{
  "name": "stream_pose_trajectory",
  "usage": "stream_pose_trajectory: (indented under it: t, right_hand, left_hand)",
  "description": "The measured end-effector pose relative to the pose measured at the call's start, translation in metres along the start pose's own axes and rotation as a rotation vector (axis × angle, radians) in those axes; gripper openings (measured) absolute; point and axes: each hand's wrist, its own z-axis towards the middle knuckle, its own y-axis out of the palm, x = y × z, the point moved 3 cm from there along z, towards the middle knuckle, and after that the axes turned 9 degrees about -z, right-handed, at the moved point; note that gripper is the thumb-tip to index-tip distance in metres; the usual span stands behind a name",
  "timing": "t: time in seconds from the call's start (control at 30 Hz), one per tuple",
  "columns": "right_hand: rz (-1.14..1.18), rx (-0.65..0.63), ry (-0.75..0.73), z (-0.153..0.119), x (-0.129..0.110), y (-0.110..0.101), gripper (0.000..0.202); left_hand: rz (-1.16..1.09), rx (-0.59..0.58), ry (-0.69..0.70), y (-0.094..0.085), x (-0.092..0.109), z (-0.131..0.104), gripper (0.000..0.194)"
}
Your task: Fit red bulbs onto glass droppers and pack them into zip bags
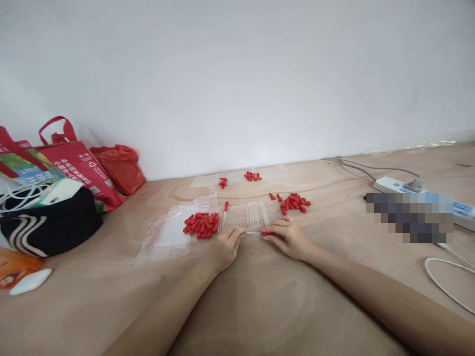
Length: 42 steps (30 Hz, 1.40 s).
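Between my two hands lies a thin clear dropper tube (253, 234), held level just above the table. My left hand (227, 245) is closed on its left part. My right hand (287, 239) pinches a red rubber bulb (267, 233) close to the tube's right end; whether the two touch I cannot tell. Just beyond my hands is a row of clear tubes (252, 213) side by side, one with a red bulb (226, 204) at its far end. Piles of red bulbs lie left (201, 225) and right (295, 202) of the row.
Clear plastic bags (166, 237) lie under and beside the left pile. More red bulbs (253, 176) sit near the wall. At left stand a red shopping bag (89, 170) and a black pouch (55, 222). A power strip (393, 186) with cables lies at right, near a blurred-out object (408, 217).
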Motion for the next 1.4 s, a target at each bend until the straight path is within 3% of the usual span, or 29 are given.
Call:
stream_pose_trajectory:
  t: [0.5, 0.87, 1.4]
  right_hand:
    - [0.202, -0.024, 0.001, 0.003, -0.009, 0.0, 0.018]
    - [0.171, 0.014, -0.031, 0.002, -0.013, 0.0, 0.018]
    - [0.054, -0.065, -0.092, 0.001, -0.013, 0.0, 0.016]
  left_hand:
    - [0.066, 0.019, 0.189, -0.001, 0.0, -0.004, 0.028]
    - [0.05, 0.03, 0.244, -0.002, 0.004, -0.003, 0.029]
    - [0.047, 0.031, 0.3, -0.001, 0.01, -0.001, 0.026]
